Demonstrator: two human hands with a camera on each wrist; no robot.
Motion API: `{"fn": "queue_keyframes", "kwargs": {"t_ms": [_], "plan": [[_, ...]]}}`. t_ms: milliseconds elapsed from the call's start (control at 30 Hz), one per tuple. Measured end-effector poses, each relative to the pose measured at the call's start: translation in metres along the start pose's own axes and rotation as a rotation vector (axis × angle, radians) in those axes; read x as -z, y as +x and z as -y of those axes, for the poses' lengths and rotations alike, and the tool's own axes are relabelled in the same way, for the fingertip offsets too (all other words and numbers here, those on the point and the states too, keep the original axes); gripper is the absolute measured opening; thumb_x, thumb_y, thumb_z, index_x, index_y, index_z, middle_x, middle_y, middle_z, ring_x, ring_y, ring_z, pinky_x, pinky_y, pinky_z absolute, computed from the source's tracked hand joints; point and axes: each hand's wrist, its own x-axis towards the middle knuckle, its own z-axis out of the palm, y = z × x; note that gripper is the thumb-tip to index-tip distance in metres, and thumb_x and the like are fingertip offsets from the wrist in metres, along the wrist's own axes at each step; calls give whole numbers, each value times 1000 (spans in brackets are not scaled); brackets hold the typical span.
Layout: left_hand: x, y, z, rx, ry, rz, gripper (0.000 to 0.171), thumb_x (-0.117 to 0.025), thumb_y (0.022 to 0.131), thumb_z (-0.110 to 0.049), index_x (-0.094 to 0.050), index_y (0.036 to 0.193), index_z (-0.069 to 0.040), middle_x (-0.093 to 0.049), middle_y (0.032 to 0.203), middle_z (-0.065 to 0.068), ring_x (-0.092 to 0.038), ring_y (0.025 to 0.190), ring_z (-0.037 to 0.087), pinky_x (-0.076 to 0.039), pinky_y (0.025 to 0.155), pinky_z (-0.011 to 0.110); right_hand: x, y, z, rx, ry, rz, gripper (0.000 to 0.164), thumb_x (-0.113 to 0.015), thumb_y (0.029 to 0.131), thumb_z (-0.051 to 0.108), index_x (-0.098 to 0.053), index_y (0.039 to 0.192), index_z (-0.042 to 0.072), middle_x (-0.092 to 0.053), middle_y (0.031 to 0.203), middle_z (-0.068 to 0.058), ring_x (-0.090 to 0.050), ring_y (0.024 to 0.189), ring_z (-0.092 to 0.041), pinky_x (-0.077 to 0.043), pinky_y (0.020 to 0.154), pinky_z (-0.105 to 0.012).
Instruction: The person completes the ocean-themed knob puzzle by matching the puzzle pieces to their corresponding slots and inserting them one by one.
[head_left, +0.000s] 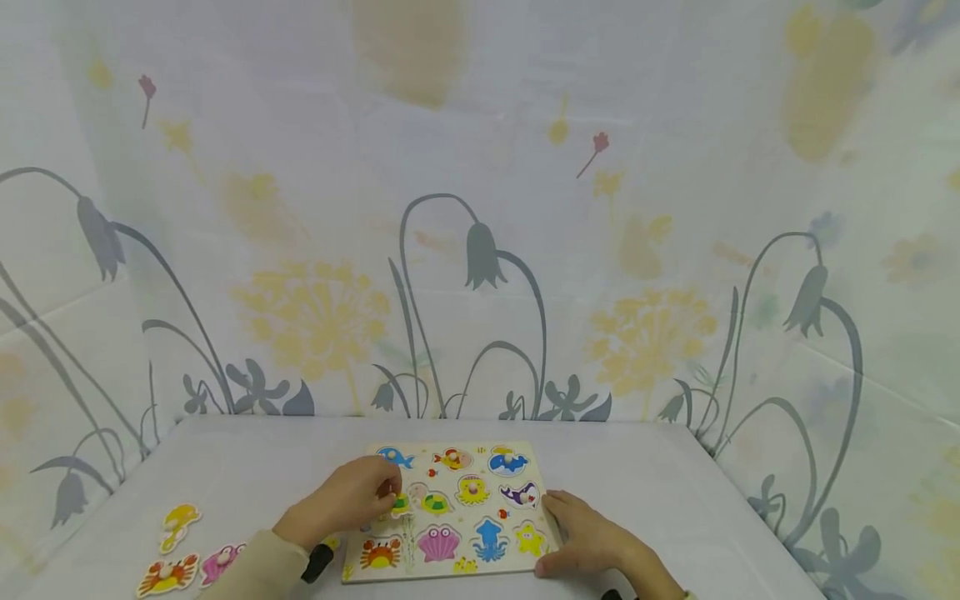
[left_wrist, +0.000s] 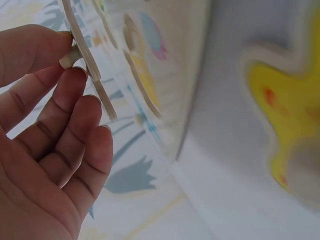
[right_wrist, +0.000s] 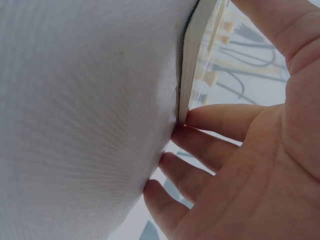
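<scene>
A wooden sea-animal puzzle board [head_left: 408, 571] lies flat on the table. My left hand [head_left: 354, 498] is over its left part and pinches the small knob [left_wrist: 70, 58] of a thin wooden piece [left_wrist: 82, 42] between thumb and fingers. In the head view green and yellow of this turtle piece [head_left: 402, 505] show past the fingers, beside the turtle picture [head_left: 436, 502] on the board. The held piece is tilted, seen edge-on in the left wrist view. My right hand [head_left: 588, 533] rests at the board's right edge, fingers extended, one fingertip touching the board's side [right_wrist: 189, 75], the others on the table.
Loose pieces lie on the table at the left: a yellow piece [head_left: 178, 527], a crab [head_left: 168, 575] and a pink shell [head_left: 219, 564], partly behind the left sleeve [head_left: 258, 571]. Knobbed pieces such as a blue whale [head_left: 508, 461] and octopus [head_left: 472, 490] sit on the board. A flower-patterned curtain [head_left: 480, 167] stands behind.
</scene>
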Motion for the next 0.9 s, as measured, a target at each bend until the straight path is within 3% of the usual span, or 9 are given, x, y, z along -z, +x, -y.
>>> {"fn": "queue_keyframes", "kwargs": {"t_ms": [200, 433, 567, 900], "plan": [[-8, 17, -10, -56, 3, -3, 8, -68, 81, -12, -63, 80, -18, -48, 70, -13, -43, 66, 5, -39, 60, 25, -1, 0, -1, 1, 5, -2, 98, -83, 65, 46, -42, 139, -4, -36, 146, -22, -27, 136, -43, -22, 106, -61], [-17, 28, -19, -29, -34, 35, 10, -68, 82, -11, -61, 79, -17, -48, 71, -10, -44, 65, 7, -39, 61, 26, -1, 0, -1, -3, 1, 4, 97, -83, 65, 46, -42, 139, -3, -35, 146, -21, -27, 136, -43, -22, 105, -62], [-23, 33, -18, -41, -30, 35, 11, -68, 82, -10, -60, 77, -18, -48, 70, -10, -43, 63, 7, -39, 60, 25, -1, 0, -1, -8, 7, 3, 98, -83, 65, 46, -43, 139, -2, -36, 146, -21, -28, 136, -43, -22, 105, -62], [-32, 42, -16, 2, -16, 55, 13, -69, 81, -13, -58, 75, -18, -47, 68, -10, -43, 64, 8, -38, 60, 26, -1, 1, -1, 8, -6, -1, 97, -83, 65, 46, -43, 139, -3, -36, 146, -21, -28, 136, -42, -23, 105, -61]]}}
